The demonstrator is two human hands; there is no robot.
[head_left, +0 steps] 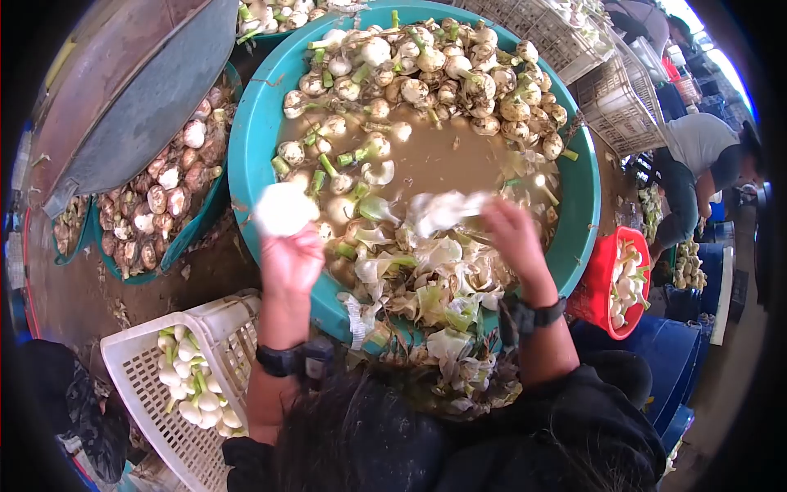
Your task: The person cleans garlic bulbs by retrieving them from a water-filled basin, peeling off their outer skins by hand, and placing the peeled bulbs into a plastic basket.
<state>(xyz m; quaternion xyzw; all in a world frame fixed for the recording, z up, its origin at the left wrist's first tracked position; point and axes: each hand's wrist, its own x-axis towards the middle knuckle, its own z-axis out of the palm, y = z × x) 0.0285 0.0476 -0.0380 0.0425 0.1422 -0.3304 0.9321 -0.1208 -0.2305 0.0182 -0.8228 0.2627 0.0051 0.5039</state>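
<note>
My left hand (293, 261) is closed around a peeled white garlic bulb (284, 210), held over the left side of the large teal tub (247, 156). Blurred by motion, my right hand (514, 238) has a strip of pale garlic skin (443, 211) at its fingertips, above the tub's middle. Muddy garlic bulbs (416, 90) with short green stems crowd the far side of the tub, in brown water (447, 160). A heap of torn skins (434, 275) lies at the near rim, below my hands.
A white plastic crate (135, 348) with peeled bulbs stands at lower left. The red basket (602, 275) on the right also holds peeled bulbs. Another teal tub (176, 254) of reddish bulbs is at left, under a metal barrow (147, 107). At right a person (697, 156) bends over.
</note>
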